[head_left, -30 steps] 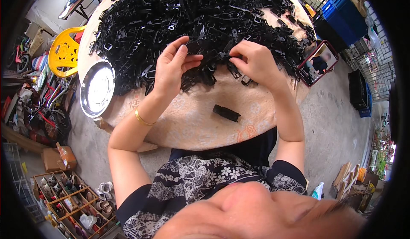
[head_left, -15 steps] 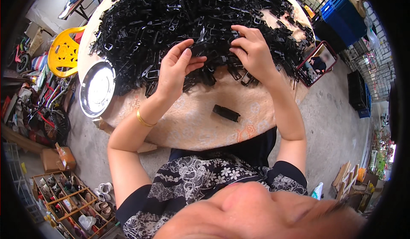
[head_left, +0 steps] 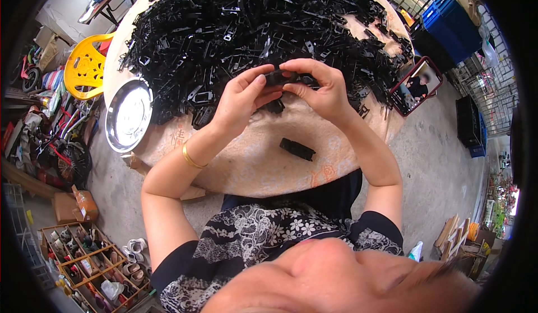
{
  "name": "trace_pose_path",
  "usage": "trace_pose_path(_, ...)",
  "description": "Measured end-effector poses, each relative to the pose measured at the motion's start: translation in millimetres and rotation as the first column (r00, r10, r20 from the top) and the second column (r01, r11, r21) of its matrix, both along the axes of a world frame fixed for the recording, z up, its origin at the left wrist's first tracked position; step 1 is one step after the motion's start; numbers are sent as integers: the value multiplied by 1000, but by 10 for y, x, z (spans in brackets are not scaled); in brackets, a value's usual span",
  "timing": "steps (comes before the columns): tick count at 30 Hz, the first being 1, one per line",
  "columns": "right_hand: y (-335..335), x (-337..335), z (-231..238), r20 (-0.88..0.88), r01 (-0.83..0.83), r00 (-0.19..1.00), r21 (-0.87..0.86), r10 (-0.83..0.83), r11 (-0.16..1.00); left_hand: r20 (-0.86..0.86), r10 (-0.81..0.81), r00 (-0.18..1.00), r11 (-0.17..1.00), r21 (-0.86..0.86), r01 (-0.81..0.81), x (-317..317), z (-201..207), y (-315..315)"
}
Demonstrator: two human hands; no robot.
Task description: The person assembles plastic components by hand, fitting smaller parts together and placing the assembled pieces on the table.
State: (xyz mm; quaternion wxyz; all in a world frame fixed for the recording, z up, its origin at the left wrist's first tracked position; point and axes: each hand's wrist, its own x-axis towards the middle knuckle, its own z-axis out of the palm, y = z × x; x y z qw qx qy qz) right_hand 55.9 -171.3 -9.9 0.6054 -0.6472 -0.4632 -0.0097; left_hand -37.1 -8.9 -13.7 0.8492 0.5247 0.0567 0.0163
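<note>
A heap of small black plastic parts (head_left: 224,27), some with rectangular openings, covers most of the round table (head_left: 246,162). At the heap's near edge my two hands meet. My left hand (head_left: 238,100) is closed around a black plastic piece (head_left: 273,79), pinched between thumb and fingers. Thumb and fingers of my right hand (head_left: 328,92) grip another dark piece (head_left: 307,82), touching or very close to the first. Fingers partly hide both pieces, so I cannot tell whether they are joined. Nearer to me on the cloth lies a separate black oblong piece (head_left: 297,149).
A shiny round metal tray (head_left: 129,114) sits at the table's left edge. On the right edge a phone (head_left: 416,86) stands tilted. Beyond the table are a yellow chair (head_left: 84,66), a shoe rack (head_left: 89,268) and blue crates (head_left: 451,24).
Both hands have come together, the right moving left and nearer to me. Black pieces now show between the fingers. The oblong piece on the cloth has not moved.
</note>
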Motion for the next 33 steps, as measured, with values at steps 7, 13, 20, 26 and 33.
trace_pose_path(7,-30,63,-20,267,23,963,29,-30,999,25,-37,999,997,68,35,-7,21,10)
trace_pose_path(13,-27,110,-21,213,-56,975,-6,56,998,18,-52,998,987,155,49,-7,20,41)
trace_pose_path(20,-65,93,-23,-418,-217,889,-24,187,976,152,-34,988,977,211,1,-10,90,30)
trace_pose_path(26,-147,90,50,-305,-252,927,-76,218,965,168,-128,977,959,271,79,1,87,60)
trace_pose_path(33,-299,325,220,-434,-211,873,74,221,975,140,-258,956,892,415,180,-68,55,-95)
